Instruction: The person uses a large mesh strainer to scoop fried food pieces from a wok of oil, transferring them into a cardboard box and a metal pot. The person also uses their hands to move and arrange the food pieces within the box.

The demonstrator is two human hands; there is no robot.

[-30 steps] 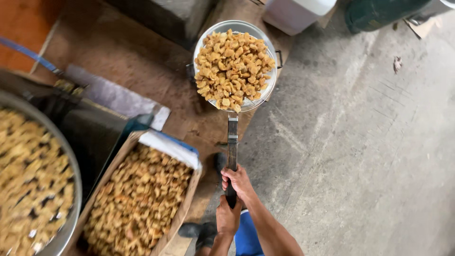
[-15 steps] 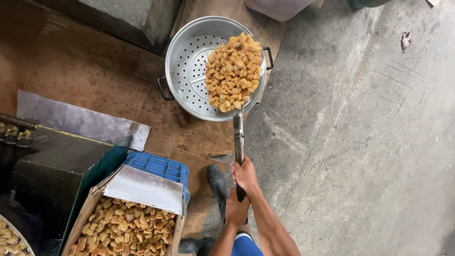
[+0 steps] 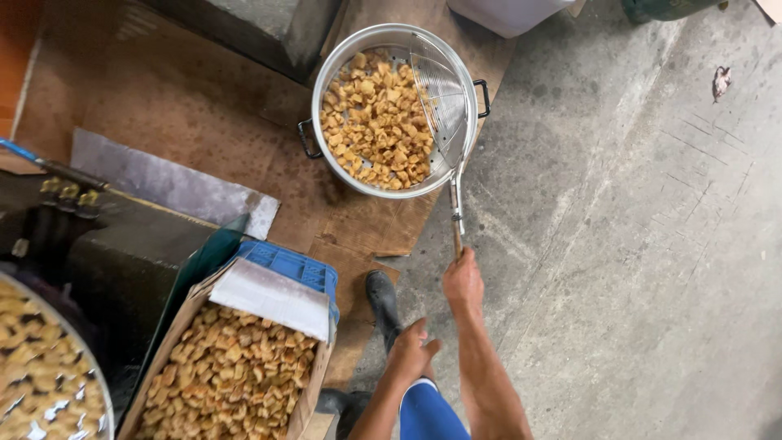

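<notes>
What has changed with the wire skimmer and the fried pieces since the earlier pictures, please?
The fried pieces slid off the wire skimmer into the metal colander; the skimmer now lies tilted and empty. The right hand keeps its grip on the handle; the left hand stays free.

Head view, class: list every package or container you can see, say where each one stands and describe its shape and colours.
Cardboard box: bottom left, brown, open, full of golden fried pieces, white sheet over its far end.
Blue crate: behind the box, ribbed plastic.
Metal colander: top centre on brown cardboard, round, silver, black handles, holding fried pieces.
White tub: top edge, only its base shows.
Wire skimmer: tilted inside the colander, held by the right hand.
No labels, signs or screens.
</notes>
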